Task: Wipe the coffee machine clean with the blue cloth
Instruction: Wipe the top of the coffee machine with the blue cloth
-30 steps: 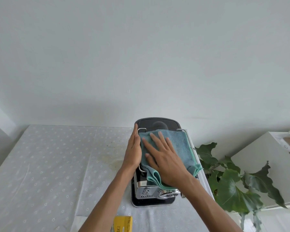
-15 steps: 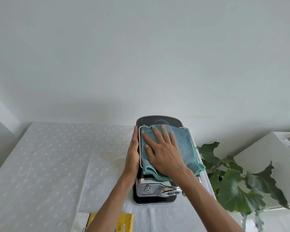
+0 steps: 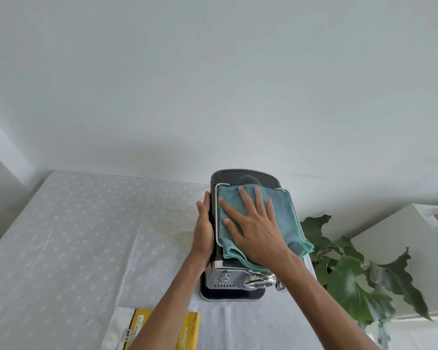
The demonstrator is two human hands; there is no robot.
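Counter [image 3: 68, 238] with a yellow box [image 3: 187, 329] at the near edge. Left hand [image 3: 203, 231] flat, fingers together, against the machine's [image 3: 235, 281] left side. Right hand [image 3: 253, 231] spread, palm down, pressing the cloth [image 3: 285, 215] onto the machine's top. Plant [image 3: 352, 279] far right.

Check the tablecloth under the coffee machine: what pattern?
White tablecloth with a regular grid of small eyelet dots; head view, clearest left of the coffee machine.
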